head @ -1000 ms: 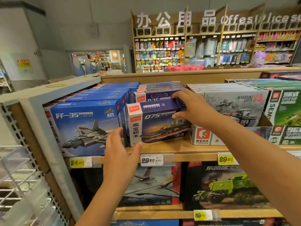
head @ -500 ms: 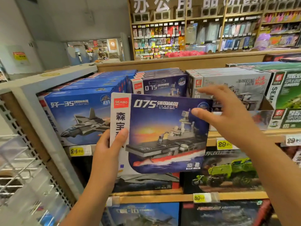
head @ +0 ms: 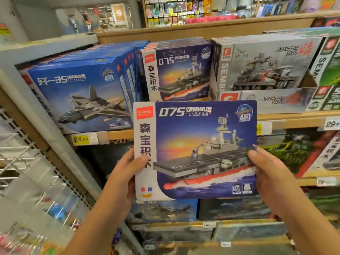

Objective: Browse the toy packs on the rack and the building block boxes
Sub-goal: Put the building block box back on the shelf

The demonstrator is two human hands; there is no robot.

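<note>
I hold a dark blue building block box (head: 202,144), marked 075 with a warship picture, upright in front of the shelves, its front facing me. My left hand (head: 127,173) grips its left edge, thumb on the white side strip. My right hand (head: 266,173) grips the right edge, thumb on the front. Behind it, more 075 boxes (head: 176,74) stand in a row on the top shelf (head: 117,135).
Blue jet-fighter boxes (head: 81,96) stand at the left of the top shelf, grey tank boxes (head: 265,65) and green boxes (head: 329,57) at the right. Lower shelves hold darker boxes. A white wire rack (head: 24,162) with hanging toy packs sits at far left.
Both hands drew the 075 box out of the shelf row, brought it toward me and lowered it. My right hand shifted from the box's upper right edge to its lower right edge.
</note>
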